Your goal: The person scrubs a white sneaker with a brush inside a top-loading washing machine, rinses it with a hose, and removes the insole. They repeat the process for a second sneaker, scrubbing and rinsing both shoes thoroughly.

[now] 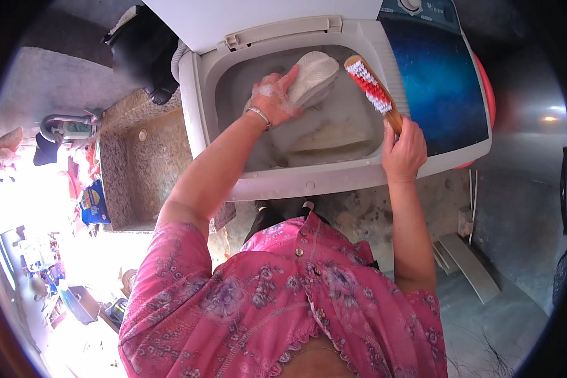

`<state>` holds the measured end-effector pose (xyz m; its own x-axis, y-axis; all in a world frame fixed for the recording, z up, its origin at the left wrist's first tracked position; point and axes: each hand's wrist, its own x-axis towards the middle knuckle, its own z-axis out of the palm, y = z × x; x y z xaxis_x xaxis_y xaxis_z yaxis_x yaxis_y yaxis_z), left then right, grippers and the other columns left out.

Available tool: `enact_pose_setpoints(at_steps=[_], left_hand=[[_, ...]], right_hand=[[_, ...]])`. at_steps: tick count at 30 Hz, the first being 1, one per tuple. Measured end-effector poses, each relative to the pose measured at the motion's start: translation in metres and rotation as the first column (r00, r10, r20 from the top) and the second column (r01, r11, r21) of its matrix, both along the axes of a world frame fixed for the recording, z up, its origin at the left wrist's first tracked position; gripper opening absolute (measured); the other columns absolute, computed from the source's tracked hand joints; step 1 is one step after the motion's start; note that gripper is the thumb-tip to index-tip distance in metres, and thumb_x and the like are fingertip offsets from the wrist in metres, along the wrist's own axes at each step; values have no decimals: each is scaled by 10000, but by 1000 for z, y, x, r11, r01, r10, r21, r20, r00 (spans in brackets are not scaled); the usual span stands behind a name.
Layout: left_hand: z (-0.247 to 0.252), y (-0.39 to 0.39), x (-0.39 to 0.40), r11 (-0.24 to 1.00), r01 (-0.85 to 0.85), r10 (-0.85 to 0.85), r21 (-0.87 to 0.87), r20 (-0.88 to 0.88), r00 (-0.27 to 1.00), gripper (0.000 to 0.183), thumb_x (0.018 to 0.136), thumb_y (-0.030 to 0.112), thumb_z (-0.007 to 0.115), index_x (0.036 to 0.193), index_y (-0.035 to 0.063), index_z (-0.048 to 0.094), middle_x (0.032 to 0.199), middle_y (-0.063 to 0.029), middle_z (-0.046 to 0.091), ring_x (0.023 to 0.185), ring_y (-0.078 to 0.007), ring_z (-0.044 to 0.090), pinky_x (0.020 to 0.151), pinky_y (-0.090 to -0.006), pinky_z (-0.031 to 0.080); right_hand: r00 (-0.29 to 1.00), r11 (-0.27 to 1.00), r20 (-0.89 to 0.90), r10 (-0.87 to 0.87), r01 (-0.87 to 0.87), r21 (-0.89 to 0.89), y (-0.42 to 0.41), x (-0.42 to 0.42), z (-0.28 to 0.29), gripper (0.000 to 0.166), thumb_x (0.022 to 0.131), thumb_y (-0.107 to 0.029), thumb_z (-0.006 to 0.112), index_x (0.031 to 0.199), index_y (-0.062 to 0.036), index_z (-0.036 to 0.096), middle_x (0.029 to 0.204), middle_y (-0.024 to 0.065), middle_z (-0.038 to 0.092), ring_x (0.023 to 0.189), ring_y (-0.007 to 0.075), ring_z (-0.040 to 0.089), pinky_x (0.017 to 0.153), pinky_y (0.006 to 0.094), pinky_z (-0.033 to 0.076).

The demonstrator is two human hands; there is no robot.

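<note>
My left hand (276, 99), wet with suds, grips a pale shoe (312, 78) with its sole turned up, over the washing machine's tub (227, 94). Murky water fills the tub, and another pale item, perhaps a second shoe (333, 137), lies partly under it. In my right hand (406, 151) is the wooden handle of a scrubbing brush (371, 87) with white and red bristles. The brush is held up at the tub's right side, apart from the shoe.
The machine's raised white lid (274, 16) stands behind the tub, with a blue panel (439, 85) on the right. At left are a stone sink (153, 175) and a faucet (59, 123). Flat boards (470, 269) lie on the floor at right.
</note>
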<state>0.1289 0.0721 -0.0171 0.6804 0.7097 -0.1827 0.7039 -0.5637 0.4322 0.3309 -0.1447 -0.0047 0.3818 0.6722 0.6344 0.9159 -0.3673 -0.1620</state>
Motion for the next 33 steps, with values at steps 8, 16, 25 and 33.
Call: enact_pose_setpoints(at_steps=[8, 16, 25, 33], left_hand=[[-1, -7, 2, 971, 61, -40, 229, -97, 994, 982, 597, 399, 740, 1467, 228, 318, 1316, -155, 473, 1244, -313, 424, 1047, -448, 290], [-4, -5, 0, 958, 108, -73, 266, -137, 988, 931, 629, 429, 693, 1461, 233, 323, 1269, -152, 490, 1196, -329, 446, 1030, -461, 297], [-5, -4, -1, 960, 105, -70, 260, -141, 988, 999, 593, 404, 770, 1468, 270, 306, 1314, -176, 461, 1225, -343, 431, 1038, -480, 299], [-11, -1, -2, 955, 122, -86, 270, -141, 986, 986, 594, 406, 759, 1465, 275, 316, 1313, -180, 458, 1222, -343, 430, 1045, -477, 285]], right_hand=[[1000, 1000, -5, -1, 1, -18, 0, 2, -3, 293, 857, -339, 640, 1013, -99, 579, 788, 49, 563, 738, 255, 580, 601, 385, 456], [1000, 1000, 17, 9, -9, 0, 0, 3, -4, 297, 858, -347, 634, 1009, -97, 579, 789, 50, 563, 739, 254, 580, 605, 383, 457], [1000, 1000, 21, 7, -6, -20, 1, 3, -2, 296, 856, -348, 635, 1000, -96, 577, 783, 55, 565, 732, 256, 578, 598, 386, 457], [1000, 1000, 15, 11, -11, -20, 1, 3, -2, 292, 852, -341, 644, 999, -98, 577, 782, 50, 569, 725, 252, 576, 599, 383, 456]])
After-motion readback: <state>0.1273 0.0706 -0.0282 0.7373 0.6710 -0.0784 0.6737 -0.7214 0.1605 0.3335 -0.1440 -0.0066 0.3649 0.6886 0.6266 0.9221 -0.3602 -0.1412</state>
